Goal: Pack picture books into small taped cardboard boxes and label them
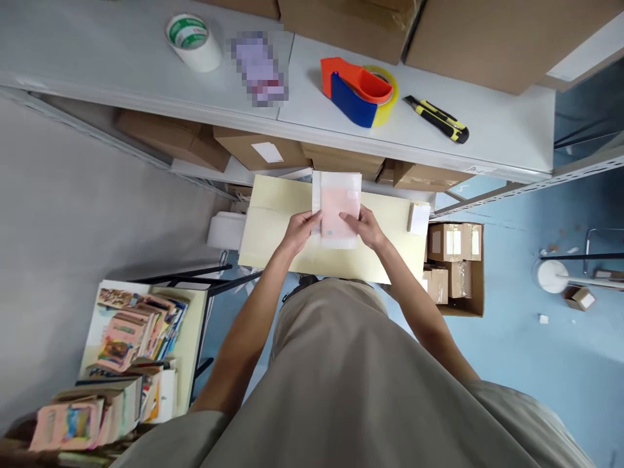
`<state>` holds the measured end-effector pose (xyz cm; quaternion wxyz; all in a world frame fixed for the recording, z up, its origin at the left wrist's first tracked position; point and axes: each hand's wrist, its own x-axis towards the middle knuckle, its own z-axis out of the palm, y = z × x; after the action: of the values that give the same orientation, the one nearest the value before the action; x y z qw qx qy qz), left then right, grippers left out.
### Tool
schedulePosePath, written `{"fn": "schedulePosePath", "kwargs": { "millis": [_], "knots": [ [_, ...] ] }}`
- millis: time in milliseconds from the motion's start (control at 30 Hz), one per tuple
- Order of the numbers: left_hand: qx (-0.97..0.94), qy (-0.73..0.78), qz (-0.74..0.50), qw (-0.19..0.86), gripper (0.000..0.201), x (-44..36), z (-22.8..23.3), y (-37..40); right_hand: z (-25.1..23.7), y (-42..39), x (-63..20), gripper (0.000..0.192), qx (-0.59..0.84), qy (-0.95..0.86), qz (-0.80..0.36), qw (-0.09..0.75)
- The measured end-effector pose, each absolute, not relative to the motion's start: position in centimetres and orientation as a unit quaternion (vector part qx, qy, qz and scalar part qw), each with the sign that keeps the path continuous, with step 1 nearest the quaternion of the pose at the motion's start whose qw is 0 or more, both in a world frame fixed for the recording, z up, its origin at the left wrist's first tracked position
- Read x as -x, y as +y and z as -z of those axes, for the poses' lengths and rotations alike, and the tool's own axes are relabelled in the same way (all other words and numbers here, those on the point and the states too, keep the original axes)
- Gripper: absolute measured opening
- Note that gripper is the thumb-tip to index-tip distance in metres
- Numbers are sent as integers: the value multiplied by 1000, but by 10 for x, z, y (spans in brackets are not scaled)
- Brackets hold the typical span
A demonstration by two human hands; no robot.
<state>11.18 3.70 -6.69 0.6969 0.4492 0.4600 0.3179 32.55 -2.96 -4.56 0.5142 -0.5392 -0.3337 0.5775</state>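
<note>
A person in a beige shirt stands over a pale yellow work surface (273, 240) and holds a pink item in a translucent white sleeve (336, 208) between 2 hands. The left hand (299, 231) grips the packet's lower left edge, fingers curled against its side and thumb on top. The right hand (365, 227) clasps the lower right edge, fingertips pressed on the pink face. The packet sits between the 2 hands and juts out beyond the fingers toward the shelf; whether it rests on the yellow surface or is held just above it cannot be told.

On the white shelf (121, 58) above lie a roll of white tape with green print (194, 41), an orange and blue tape dispenser (359, 91) and a black and yellow utility knife (436, 118), all well apart from the hands. A blurred purple patch lies between the tape roll and the dispenser. Brown cardboard boxes (341, 26) stand at the back of the shelf, with more on the level below. A small white pad (418, 218) lies at the right end of the yellow surface. An open carton of small taped parcels (455, 266) sits on the blue floor to the right. Stacks of colourful books (131, 331) fill a stand at lower left.
</note>
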Motion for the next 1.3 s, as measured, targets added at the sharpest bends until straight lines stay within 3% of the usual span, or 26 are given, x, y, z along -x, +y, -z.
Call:
{"fn": "schedulePosePath", "kwargs": {
  "millis": [233,400,533,700,800,900,1000,1133,1300],
  "knots": [
    [-567,505,-376,530,59,-56,53,67,47,-5,-252,69,598,-335,-514,516],
    [-562,524,-386,510,53,-12,55,88,63,10,-210,85,652,-327,-466,501],
    [-555,534,-390,505,46,21,60,104,62,19,-177,76,701,-340,-369,508],
    [-591,558,-365,454,21,45,64,105,51,39,-112,65,651,-337,-464,497],
    [-658,531,-316,431,22,50,65,89,53,55,-77,63,670,-324,-464,480],
    [-706,468,-270,457,37,62,73,76,65,70,-65,63,724,-301,-415,461],
    [-683,439,-279,513,43,85,91,86,82,81,-72,67,720,-263,-445,463],
    [-582,557,-283,520,53,119,133,132,104,91,-85,69,680,-232,-534,445],
    [-405,578,-233,669,51,131,184,178,139,109,-85,65,687,-177,-573,409]
  ]
}}
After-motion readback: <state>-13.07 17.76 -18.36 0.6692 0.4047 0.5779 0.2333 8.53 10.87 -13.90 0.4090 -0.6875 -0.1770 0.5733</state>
